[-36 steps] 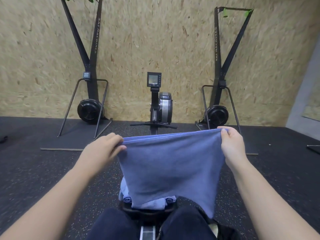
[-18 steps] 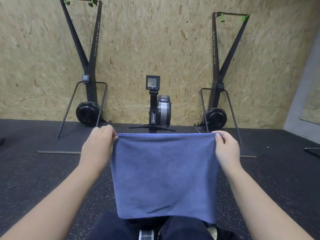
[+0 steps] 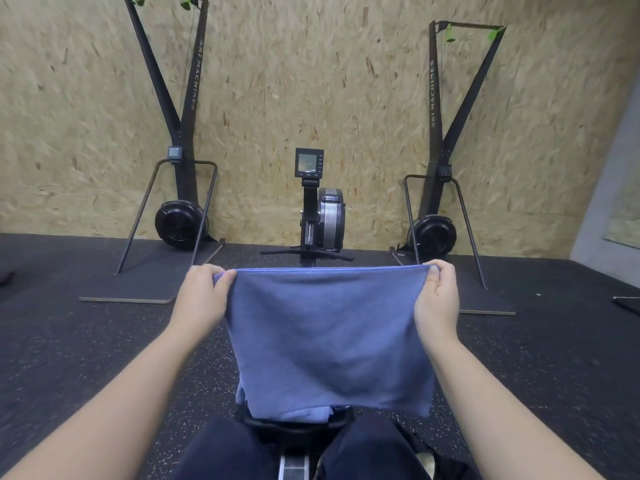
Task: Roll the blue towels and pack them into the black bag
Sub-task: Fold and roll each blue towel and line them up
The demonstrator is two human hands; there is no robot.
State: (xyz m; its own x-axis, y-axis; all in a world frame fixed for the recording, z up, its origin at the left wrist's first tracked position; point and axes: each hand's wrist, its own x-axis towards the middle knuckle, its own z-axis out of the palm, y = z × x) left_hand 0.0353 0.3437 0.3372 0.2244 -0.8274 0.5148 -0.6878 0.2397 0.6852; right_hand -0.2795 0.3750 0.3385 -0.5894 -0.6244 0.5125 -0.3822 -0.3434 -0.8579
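Two bare hands hold a blue towel [image 3: 325, 334] stretched out flat in front of the person, above the lap. The left hand [image 3: 202, 299] pinches the towel's upper left corner, with the thumb on the near face and the fingers curled over the top edge. The right hand [image 3: 438, 296] pinches the upper right corner in the same way, its fingers folded down behind the cloth. The top edge runs taut and nearly level between the hands, and the rest of the towel hangs down freely, with its lower right corner dropping a little lower than the left.

Below the hanging edge, more blue cloth [image 3: 304, 414] lies bunched on a black seat [image 3: 294, 429] between the person's dark-trousered knees [image 3: 374, 448]. Across the dark speckled floor [image 3: 69, 341], a rowing machine [image 3: 322, 216] stands against a chipboard wall [image 3: 311, 81], flanked by two tall ski machines, one on the left [image 3: 180, 133] and one on the right [image 3: 440, 133].
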